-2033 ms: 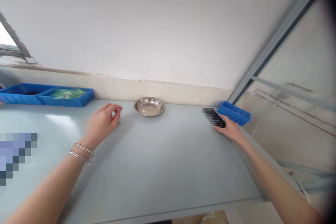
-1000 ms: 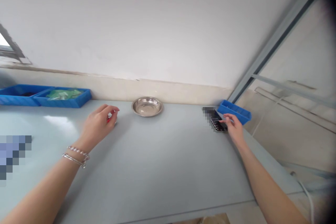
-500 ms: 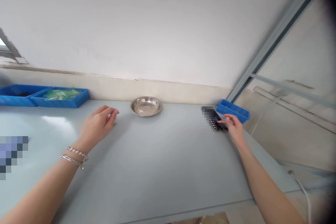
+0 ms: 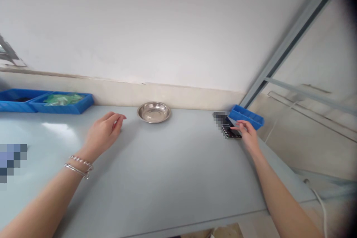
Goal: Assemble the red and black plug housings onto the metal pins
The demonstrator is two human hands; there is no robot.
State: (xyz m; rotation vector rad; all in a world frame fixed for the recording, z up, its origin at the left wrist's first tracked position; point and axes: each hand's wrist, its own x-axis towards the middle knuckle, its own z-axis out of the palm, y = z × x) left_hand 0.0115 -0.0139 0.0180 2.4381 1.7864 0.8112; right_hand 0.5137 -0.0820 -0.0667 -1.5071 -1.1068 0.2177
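One curled left hand (image 4: 103,131), can't tell what's inside; right hand (image 4: 249,137) loosely spread, finger over flat black rectangular keypad gadget (image 4: 226,131), face-up near the grey tabletop's (image 4: 178,178) far-right corner, probably for easy tapping.

Blue-grey table, contents as I view them remotely

One table (image 4: 167,178), smooth-topped, pale. On it I list: one round metal dish (image 4: 154,117), far edge, near the middle; two blue bins (image 4: 61,109) side by side, far left, the outer cut by the frame; one dark device (image 4: 227,131) with rows of pale marks, lying flat near the right-hand blue bin (image 4: 247,119); one bluish item (image 4: 11,156), left, pixelated, apparently flat.
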